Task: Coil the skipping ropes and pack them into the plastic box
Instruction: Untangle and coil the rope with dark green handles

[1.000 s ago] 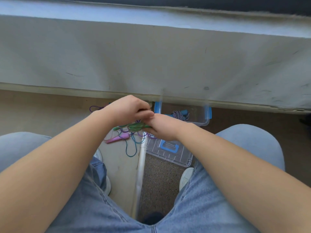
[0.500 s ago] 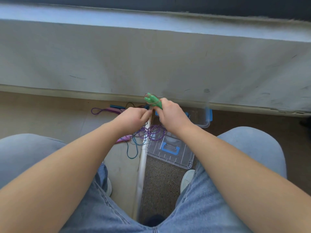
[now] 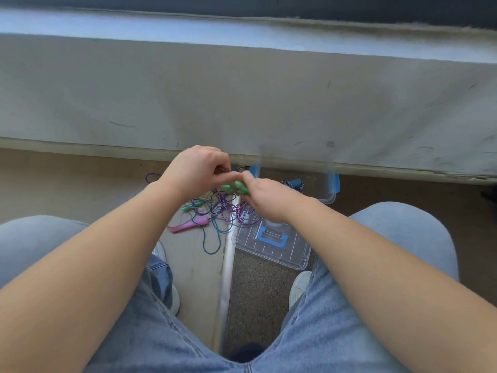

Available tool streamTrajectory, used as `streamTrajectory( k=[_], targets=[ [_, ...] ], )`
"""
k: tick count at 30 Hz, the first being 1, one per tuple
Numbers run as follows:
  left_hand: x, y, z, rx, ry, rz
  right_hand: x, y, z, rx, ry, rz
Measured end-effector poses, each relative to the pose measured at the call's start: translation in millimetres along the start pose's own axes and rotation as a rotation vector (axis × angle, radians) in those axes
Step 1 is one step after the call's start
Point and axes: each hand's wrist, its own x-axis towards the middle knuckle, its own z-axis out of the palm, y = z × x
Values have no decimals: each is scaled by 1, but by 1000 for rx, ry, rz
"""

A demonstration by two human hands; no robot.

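- Gripping the pair of green handles (image 3: 234, 187) in the right hand (image 3: 269, 196), fingers curled round them; held side by side and roughly level, up off the floor between the knees.
- Pinching the same purple skipping rope (image 3: 231, 215) with the left hand (image 3: 197, 170), thumb and curled fingers closed right at the left end of the handles; impossible to tell whether on cord or on plastic.
- Hanging below both hands in loose purple loops; partly gathered and, by the look of it, not yet bound.
- Likely to handle light and limp: thin, smooth cord, probably springy enough to uncoil if let go and prone to snag on its neighbours. Best taken by the rigid handles, with the loops pinned against them. No fragility to fear.
- On the floor under the hands, toward the left: a pink handle (image 3: 188, 226), a loose green handle (image 3: 187, 208) and a teal cord (image 3: 212, 239), tangled together. Touching the hanging purple loops or just beneath them: cannot tell which.
- Clear plastic box (image 3: 329, 193) with blue latches, open, on the floor at the foot of the wall, just beyond the right hand. Inside it: one braided black-and-white rope (image 3: 294, 183) with a blue handle. Nothing else made out through the blur.
- Box lid (image 3: 282, 251), clear with a blue carry handle, flat on the floor on the near side of the box, partly under the right wrist.
- Judged early on: one rope packed, one in hand, at least one more loose.
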Motion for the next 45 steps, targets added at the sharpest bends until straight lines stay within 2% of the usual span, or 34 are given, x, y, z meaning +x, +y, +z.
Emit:
streamTrajectory(
  k=[3, 8, 11, 15, 18, 20, 24, 27, 31, 33, 36, 40, 42, 45],
  targets=[
    [-3, -3, 5, -138, -57, -167, -4, -7, 3, 29, -68, -61],
    [-6, -8, 14, -559, -197, -624, -6, -14, 2, 197, 87, -115],
    [-8, -3, 22, -713, -250, -738, -3, -12, 4, 283, 184, -93],
    [-4, 11, 31, -549, -210, -689, 3, -6, 4, 320, 297, -4],
    [-5, 21, 35, -443, -217, -567, 8, -2, 3, 305, 355, 66],
    [-10, 25, 39, -350, -299, -434, 10, 3, 1, 253, 353, 110],
    [-11, 32, 33, -106, -413, -103, 10, 14, 1, 52, 222, 178],
    [-7, 29, 26, 72, -351, 121, 9, 13, 4, -17, 127, 140],
    [-4, 20, 20, 156, -246, 227, 7, 8, 4, 2, -8, 6],
    [-4, 16, 16, 121, -143, 204, 6, 4, 3, 40, 0, -62],
    [0, 12, 10, 5, -52, 52, 4, 0, 0, 129, 29, -149],
    [3, 4, 3, -302, -214, -403, 4, -1, -1, 169, 109, -222],
    [-1, -1, 6, -328, -259, -496, 3, -3, 1, 213, 181, -203],
    [-8, -2, 17, -300, -253, -525, 1, -3, -1, 339, 307, -102]
  ],
)
